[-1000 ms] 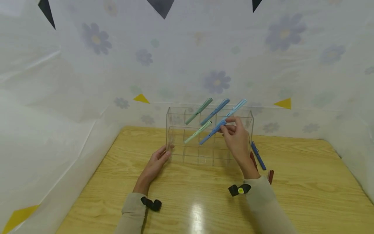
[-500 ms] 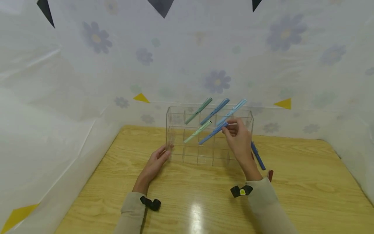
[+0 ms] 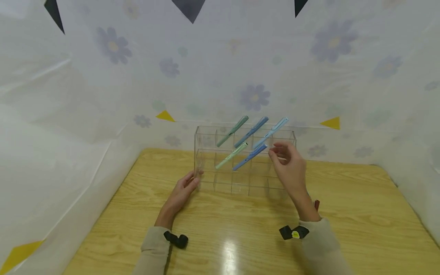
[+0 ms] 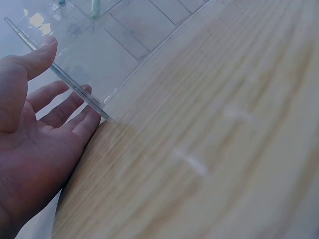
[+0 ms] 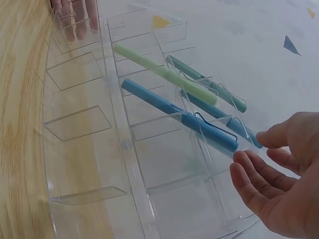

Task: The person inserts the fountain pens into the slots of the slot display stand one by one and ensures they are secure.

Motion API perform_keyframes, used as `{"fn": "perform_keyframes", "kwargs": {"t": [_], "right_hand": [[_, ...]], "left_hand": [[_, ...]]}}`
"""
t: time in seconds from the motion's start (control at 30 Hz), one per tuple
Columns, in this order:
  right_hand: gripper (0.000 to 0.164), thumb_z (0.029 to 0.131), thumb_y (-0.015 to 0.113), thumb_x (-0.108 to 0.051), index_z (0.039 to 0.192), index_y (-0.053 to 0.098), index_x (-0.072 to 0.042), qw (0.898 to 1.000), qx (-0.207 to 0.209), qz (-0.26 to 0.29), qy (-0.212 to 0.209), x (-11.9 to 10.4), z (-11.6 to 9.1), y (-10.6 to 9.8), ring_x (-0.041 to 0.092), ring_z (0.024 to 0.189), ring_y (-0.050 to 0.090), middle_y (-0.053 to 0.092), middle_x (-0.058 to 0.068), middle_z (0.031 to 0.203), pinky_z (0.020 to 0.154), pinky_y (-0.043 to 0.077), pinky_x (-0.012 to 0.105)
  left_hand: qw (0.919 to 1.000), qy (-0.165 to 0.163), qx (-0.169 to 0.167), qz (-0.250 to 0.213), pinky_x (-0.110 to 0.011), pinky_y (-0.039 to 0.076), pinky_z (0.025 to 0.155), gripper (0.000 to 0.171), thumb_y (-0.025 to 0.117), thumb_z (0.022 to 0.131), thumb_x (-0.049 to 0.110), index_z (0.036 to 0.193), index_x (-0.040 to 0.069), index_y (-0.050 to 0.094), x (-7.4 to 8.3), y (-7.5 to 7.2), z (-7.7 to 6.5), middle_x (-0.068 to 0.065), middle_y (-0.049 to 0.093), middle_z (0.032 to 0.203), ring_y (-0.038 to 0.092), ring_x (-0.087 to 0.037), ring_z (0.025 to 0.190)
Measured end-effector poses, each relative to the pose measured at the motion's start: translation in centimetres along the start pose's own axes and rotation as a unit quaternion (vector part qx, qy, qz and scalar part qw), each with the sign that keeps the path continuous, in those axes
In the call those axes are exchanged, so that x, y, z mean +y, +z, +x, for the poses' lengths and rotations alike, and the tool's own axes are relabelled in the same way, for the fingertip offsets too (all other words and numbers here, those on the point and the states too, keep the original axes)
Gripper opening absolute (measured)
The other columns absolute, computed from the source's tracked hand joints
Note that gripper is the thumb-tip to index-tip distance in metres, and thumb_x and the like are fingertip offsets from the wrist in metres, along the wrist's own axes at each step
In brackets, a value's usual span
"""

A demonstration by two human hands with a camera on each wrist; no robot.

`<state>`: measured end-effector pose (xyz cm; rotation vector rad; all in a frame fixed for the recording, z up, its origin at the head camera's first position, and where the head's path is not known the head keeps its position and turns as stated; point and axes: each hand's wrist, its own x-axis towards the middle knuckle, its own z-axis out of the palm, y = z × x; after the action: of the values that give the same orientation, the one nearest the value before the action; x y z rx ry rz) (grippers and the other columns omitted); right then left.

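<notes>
A clear acrylic pen rack (image 3: 259, 181) stands on the wooden table, divided into compartments. Its left side edge is held by my left hand (image 3: 181, 193), thumb in front and fingers round the outside. Just right of a blue pen (image 3: 250, 156) in the middle row is my right hand (image 3: 290, 164), fingers loosely bent and holding nothing. Beside that pen leans a light green pen (image 3: 231, 156). In the upper row lean a dark green pen (image 3: 232, 131), a steel-blue pen (image 3: 251, 132) and a pale blue pen (image 3: 275, 130). The right wrist view shows my right fingertips (image 5: 240, 155) close to the blue pen's cap end.
A dark red pen (image 3: 316, 204) lies on the table (image 3: 361, 214), partly hidden by my right wrist. Behind the rack rises a flower-printed white sheet (image 3: 213, 76), with another pale sheet at the left.
My right hand has let go of the middle-row blue pen and drawn back to the right. It now hides the dark blue pen on the table. My left hand stays at the rack.
</notes>
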<state>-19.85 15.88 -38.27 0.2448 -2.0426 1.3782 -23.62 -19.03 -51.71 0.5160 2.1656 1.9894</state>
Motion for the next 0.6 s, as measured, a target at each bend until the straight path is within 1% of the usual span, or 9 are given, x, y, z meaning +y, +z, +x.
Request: {"fn": "perform_keyframes", "kwargs": {"t": [0.07,0.13,0.27,0.33,0.4,0.5,0.6], "right_hand": [[0.023,0.093,0.069,0.008,0.116,0.065,0.009,1.000,-0.007,0.003,0.002,-1.0,-0.2,-0.5,0.035,0.090,0.070,0.072,0.026,0.102,0.073,0.052,0.013],[0.023,0.094,0.069,0.008,0.117,0.065,0.009,1.000,-0.014,0.010,0.010,-1.0,-0.5,-1.0,0.028,0.090,0.070,0.072,0.026,0.103,0.073,0.053,0.014],[0.025,0.096,0.069,0.003,0.120,0.065,0.005,0.999,-0.025,0.025,0.027,0.9,-0.9,-1.8,0.012,0.091,0.068,0.072,0.023,0.107,0.073,0.053,0.014],[0.026,0.097,0.070,-0.001,0.123,0.065,0.002,0.999,-0.029,0.029,0.035,1.8,-1.2,-2.2,0.009,0.092,0.068,0.072,0.020,0.109,0.074,0.053,0.014],[0.028,0.098,0.070,-0.004,0.124,0.064,0.000,0.998,-0.031,0.034,0.040,2.3,-1.5,-2.7,0.007,0.093,0.068,0.072,0.018,0.110,0.075,0.054,0.015],[0.030,0.098,0.070,-0.004,0.126,0.064,0.000,0.998,-0.027,0.038,0.045,2.6,-1.9,-3.4,0.007,0.093,0.069,0.072,0.019,0.111,0.076,0.055,0.016],[0.030,0.098,0.068,-0.001,0.126,0.062,0.003,0.997,-0.016,0.053,0.048,2.6,-2.0,-4.0,0.009,0.092,0.069,0.071,0.022,0.111,0.075,0.056,0.018]], "left_hand": [[1.0000,-0.001,0.000,-0.004,-0.055,0.026,0.117,0.051,0.050,0.111,0.031,0.158,0.014,0.042,0.1,0.0,-0.1,-0.007,0.041,0.160,0.031,-0.025,0.150],[1.0000,-0.002,0.001,-0.005,-0.055,0.026,0.118,0.052,0.050,0.111,0.031,0.158,0.012,0.042,0.1,0.0,-0.2,-0.008,0.041,0.161,0.031,-0.026,0.150],[1.0000,-0.006,0.001,-0.001,-0.055,0.026,0.117,0.053,0.050,0.111,0.032,0.158,0.010,0.041,0.2,0.1,-0.3,-0.008,0.041,0.161,0.031,-0.026,0.150],[1.0000,-0.008,0.001,0.000,-0.056,0.027,0.117,0.053,0.050,0.111,0.032,0.158,0.010,0.041,0.2,0.1,-0.3,-0.007,0.040,0.161,0.032,-0.026,0.150],[1.0000,-0.009,-0.001,0.001,-0.055,0.027,0.117,0.054,0.050,0.111,0.033,0.159,0.011,0.040,0.2,0.1,-0.3,-0.007,0.040,0.161,0.032,-0.026,0.150],[0.9999,-0.012,0.000,-0.001,-0.054,0.027,0.118,0.055,0.051,0.110,0.035,0.159,0.014,0.040,0.0,0.1,-0.2,-0.005,0.039,0.162,0.032,-0.024,0.150],[0.9999,-0.013,0.002,-0.003,-0.053,0.028,0.118,0.055,0.052,0.109,0.037,0.159,0.015,0.040,-0.1,0.0,-0.1,-0.003,0.039,0.162,0.033,-0.023,0.149]]}}
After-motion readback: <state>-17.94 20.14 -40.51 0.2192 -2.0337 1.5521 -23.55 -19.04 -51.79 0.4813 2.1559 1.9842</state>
